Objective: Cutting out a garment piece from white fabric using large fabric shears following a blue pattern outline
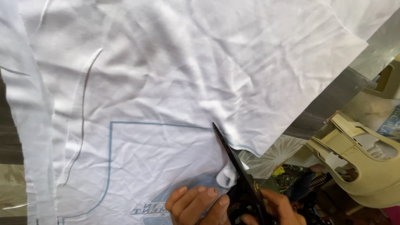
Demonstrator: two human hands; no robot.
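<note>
At the bottom centre of the frame, my left hand (199,204) lies flat on the white fabric (175,83), fingers pressed together and curled slightly, pinning the cloth just beside the cut. My right hand (277,208) sits to its right at the bottom edge, fingers wrapped through the handles of the black scissors (235,162); the handles are mostly hidden, so I cannot tell how tightly they are squeezed. The blades run diagonally up and left toward the middle of the frame, and they look nearly closed, their tip touching the right end of the blue marked line (110,162).

That line goes left from the tip, then turns down the lower left of the frame. Farther up, the fabric spreads wrinkled over the whole upper half, with a grey curved line (83,116) at left. At the right edge stands a beige plastic chair (362,166), beyond the table edge (329,100).

I judge the risks thus: the creases near the tip could pull the cut off the blue line, and my left fingertips lie near the blades, so a slip of the cloth could bring them into the path.
</note>
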